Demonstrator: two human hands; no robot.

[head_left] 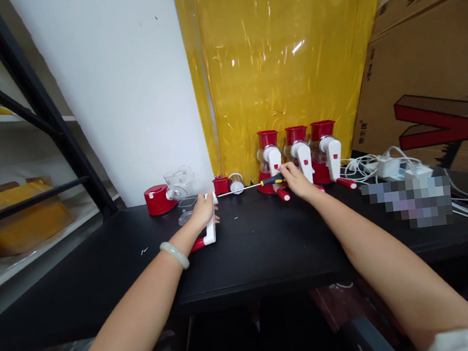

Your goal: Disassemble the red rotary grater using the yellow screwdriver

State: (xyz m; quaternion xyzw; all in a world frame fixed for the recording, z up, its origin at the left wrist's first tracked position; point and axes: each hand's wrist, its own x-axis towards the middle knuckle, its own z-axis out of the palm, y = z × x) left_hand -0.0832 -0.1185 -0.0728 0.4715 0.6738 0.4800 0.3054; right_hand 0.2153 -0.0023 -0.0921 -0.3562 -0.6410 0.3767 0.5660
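Note:
My left hand point(202, 211) is closed around a white crank handle point(210, 231) with a red grip, held over the black table. In my right hand point(297, 180) is a screwdriver point(272, 179) with a black and yellow handle. Its thin shaft points left, and the tip meets the white end of the crank beside my left fingers. Behind my left hand are a red grater base point(159, 200) and a clear plastic housing point(179, 180). A small red part point(220, 185) and a metal grater drum point(236, 183) stand near the shaft.
Several assembled red and white rotary graters point(299, 154) stand at the back right. White cables and adapters point(389, 166) lie farther right, by a blurred patch. A shelf rack point(70, 149) is on the left; a large cardboard box point(429, 74) leans at right.

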